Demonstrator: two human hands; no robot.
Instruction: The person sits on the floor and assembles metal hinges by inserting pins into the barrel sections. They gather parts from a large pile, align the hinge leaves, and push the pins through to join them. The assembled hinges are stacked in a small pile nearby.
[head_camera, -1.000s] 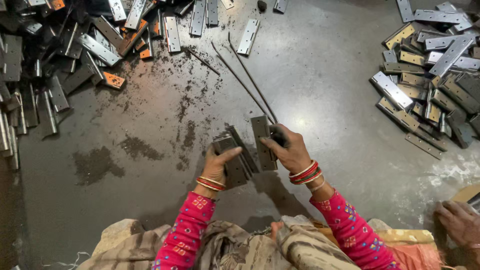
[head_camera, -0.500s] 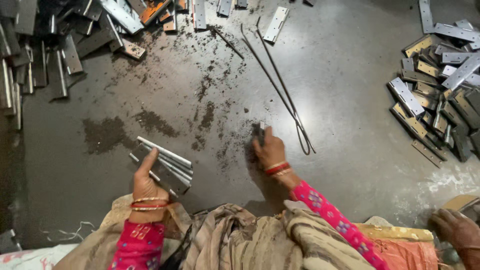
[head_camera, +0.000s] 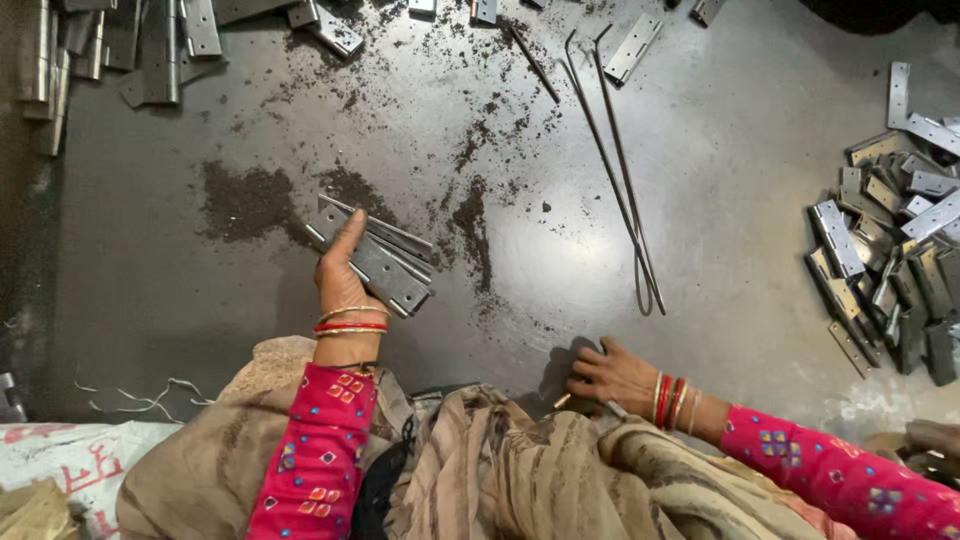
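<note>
While the left hand (head_camera: 343, 272) closes around them, a stack of flat grey metal hinge plates (head_camera: 378, 258) sits fanned in its grip, the thumb laid along the top plate and the plates jutting out to the right of the palm, above the dark floor (head_camera: 200, 300). Red and gold bangles (head_camera: 350, 322) ring the wrist just below that grip.
Right hand (head_camera: 610, 375): well apart from the held stack, lower and to the right, fingers curled down at the edge of the striped cloth (head_camera: 520, 460); whether it holds anything cannot be told.
Two long bent wire rods (head_camera: 625, 180): on the floor, beyond the right hand, up and right of the held plates.
Dark gritty filings (head_camera: 245, 200): spread just beyond the grip.
Heap of hinge plates (head_camera: 895, 250): far right.
More plates (head_camera: 120, 50): far upper left.
</note>
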